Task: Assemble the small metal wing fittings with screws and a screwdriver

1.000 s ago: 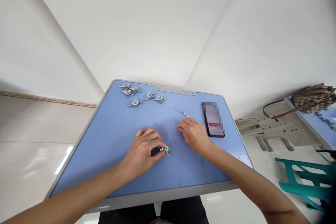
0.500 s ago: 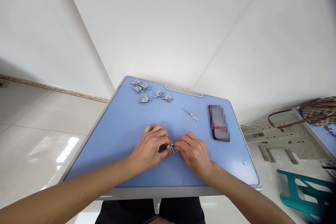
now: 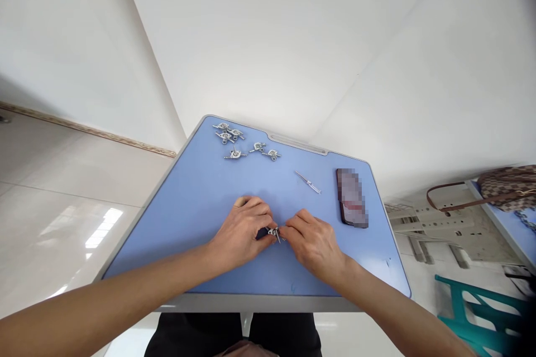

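Between my two hands, just over the front half of the blue desk [image 3: 188, 217], is a small silver metal fitting [image 3: 274, 232] with thin prongs. My left hand [image 3: 247, 228] is closed, pinching the fitting's left side between thumb and fingers. My right hand [image 3: 310, 240] is closed too, its fingertips pinched at the fitting's right end. Fingers cover part of the fitting, so its exact kind is unclear. Similar metal fittings [image 3: 235, 154] lie in a loose group at the far left of the desk. A small screwdriver with a clear handle [image 3: 310, 183] lies beyond my right hand.
A phone [image 3: 352, 198] with a blurred screen lies on the desk's right side. A white wall stands behind the desk. To the right are a checkered bag [image 3: 506, 187] on another desk and a green plastic stool [image 3: 473, 307] on the floor.
The view has shifted slightly. Both hands keep their pinch on the metal fitting, with almost no change in their pose. The things on the desk lie as before.
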